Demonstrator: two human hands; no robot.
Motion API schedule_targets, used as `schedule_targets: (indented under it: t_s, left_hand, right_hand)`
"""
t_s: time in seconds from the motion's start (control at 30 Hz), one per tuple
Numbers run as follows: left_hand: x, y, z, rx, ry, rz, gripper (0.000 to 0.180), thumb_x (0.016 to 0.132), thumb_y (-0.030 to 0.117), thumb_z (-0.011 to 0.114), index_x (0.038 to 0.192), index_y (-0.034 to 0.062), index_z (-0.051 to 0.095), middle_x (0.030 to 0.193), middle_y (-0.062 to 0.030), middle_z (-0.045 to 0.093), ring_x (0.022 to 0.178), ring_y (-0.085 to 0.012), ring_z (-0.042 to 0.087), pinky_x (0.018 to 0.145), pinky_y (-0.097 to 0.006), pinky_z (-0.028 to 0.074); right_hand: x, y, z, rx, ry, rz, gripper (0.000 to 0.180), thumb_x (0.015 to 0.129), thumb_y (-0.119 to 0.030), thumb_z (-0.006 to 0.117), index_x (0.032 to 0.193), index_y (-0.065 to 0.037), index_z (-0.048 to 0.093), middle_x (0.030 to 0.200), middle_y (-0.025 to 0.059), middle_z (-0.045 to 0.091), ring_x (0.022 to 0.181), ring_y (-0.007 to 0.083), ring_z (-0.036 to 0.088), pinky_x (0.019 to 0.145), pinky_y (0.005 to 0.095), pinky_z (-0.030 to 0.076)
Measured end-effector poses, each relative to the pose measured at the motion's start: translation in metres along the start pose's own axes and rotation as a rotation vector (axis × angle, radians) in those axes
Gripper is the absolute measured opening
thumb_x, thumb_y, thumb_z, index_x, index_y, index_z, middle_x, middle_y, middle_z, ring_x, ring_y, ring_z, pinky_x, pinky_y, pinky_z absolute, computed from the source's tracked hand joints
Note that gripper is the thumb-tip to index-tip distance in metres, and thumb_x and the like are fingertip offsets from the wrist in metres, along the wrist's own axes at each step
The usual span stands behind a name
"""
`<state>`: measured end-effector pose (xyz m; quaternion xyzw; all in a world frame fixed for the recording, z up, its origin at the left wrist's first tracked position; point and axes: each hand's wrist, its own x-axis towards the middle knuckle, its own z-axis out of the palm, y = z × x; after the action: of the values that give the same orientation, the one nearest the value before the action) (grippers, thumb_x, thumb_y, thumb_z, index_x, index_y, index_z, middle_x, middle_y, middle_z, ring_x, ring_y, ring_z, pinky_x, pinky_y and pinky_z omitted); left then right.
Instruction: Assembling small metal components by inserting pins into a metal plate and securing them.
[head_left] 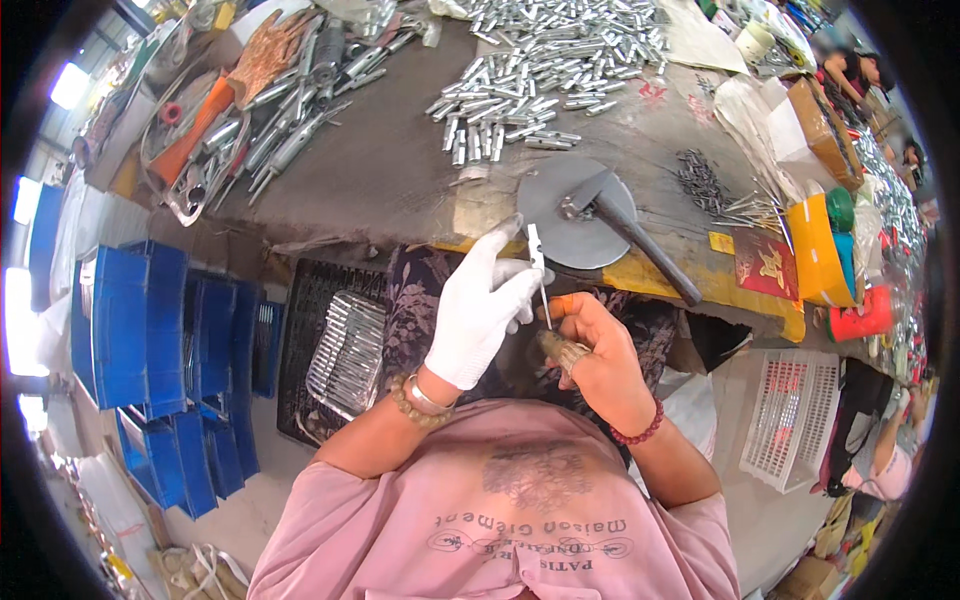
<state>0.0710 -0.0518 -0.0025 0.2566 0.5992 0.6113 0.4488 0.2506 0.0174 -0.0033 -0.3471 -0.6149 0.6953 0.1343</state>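
Note:
My left hand [475, 310], in a white glove, pinches a small silver metal tube [536, 247] upright between thumb and fingers. Below it my right hand [600, 355], bare with coverings on some fingers, grips a thin metal rod [546, 308]. The rod's upper end meets the tube's lower end; whether it is inside cannot be made out. Just beyond the hands, a hammer [645, 240] lies across a round grey metal plate [545, 225] at the bench edge. A large heap of similar silver tubes [550, 75] covers the far middle of the bench.
Small dark pins [700, 180] and thin rods [755, 211] lie at right, beside a yellow box [822, 250]. Longer metal parts [300, 140] fill the far left. Below are blue bins [150, 330], a tray of metal parts [345, 350] and a white crate [790, 420]. Other people work at far right.

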Motion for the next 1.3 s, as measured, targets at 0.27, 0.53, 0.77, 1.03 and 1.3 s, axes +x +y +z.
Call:
schedule_targets:
  t_s: [0.27, 0.53, 0.77, 1.03, 1.3]
  left_hand:
    - [-0.01, -0.015, -0.058, 0.049, 0.194, 0.141, 0.06, 0.101, 0.009, 0.074, 0.156, 0.001, 0.05, 0.104, -0.0077, 0.078, 0.074, -0.0048, 0.059, 0.062, -0.021, 0.046]
    - [-0.053, -0.153, -0.271, 0.195, 0.824, -0.208, 0.061, 0.092, 0.015, 0.079, 0.145, -0.0084, 0.061, 0.115, -0.0192, 0.08, 0.101, -0.0234, 0.078, 0.092, -0.034, 0.059]
    - [-0.053, -0.276, -0.323, 0.209, 0.929, -0.253, 0.063, 0.096, 0.012, 0.082, 0.151, -0.0065, 0.057, 0.101, -0.0066, 0.075, 0.074, -0.0113, 0.064, 0.066, -0.03, 0.052]
    - [-0.032, -0.262, -0.313, 0.551, 0.95, -0.335, 0.061, 0.092, 0.023, 0.084, 0.144, -0.0024, 0.064, 0.112, -0.0206, 0.079, 0.103, -0.0279, 0.077, 0.092, -0.038, 0.059]
    - [-0.028, -0.22, -0.304, 0.342, 1.126, 0.02, 0.051, 0.101, 0.024, 0.078, 0.143, -0.0018, 0.064, 0.118, -0.0234, 0.077, 0.109, -0.0252, 0.075, 0.095, -0.037, 0.059]
  right_hand:
    - [0.0, -0.01, -0.011, -0.262, 0.237, -0.319, 0.054, 0.098, 0.007, 0.068, 0.15, -0.005, 0.059, 0.111, 0.0057, 0.072, 0.093, 0.0111, 0.067, 0.078, 0.0254, 0.056]
    - [0.03, -0.002, -0.059, -0.153, 0.332, -0.351, 0.051, 0.105, -0.001, 0.057, 0.156, -0.001, 0.054, 0.099, 0.0067, 0.072, 0.069, 0.0076, 0.061, 0.062, 0.0216, 0.049]
    - [0.03, 0.001, -0.053, -0.093, 0.379, -0.379, 0.055, 0.106, -0.005, 0.061, 0.159, 0.001, 0.052, 0.097, 0.0069, 0.071, 0.067, 0.0076, 0.061, 0.058, 0.0213, 0.048]
    - [0.031, 0.004, -0.055, -0.043, 0.402, -0.38, 0.054, 0.106, -0.006, 0.061, 0.158, 0.002, 0.052, 0.095, 0.007, 0.071, 0.067, 0.0075, 0.06, 0.057, 0.0209, 0.048]
    - [0.031, 0.0, -0.052, -0.07, 0.393, -0.367, 0.051, 0.105, -0.003, 0.059, 0.155, 0.002, 0.054, 0.097, 0.0074, 0.071, 0.069, 0.0083, 0.062, 0.059, 0.0216, 0.05]
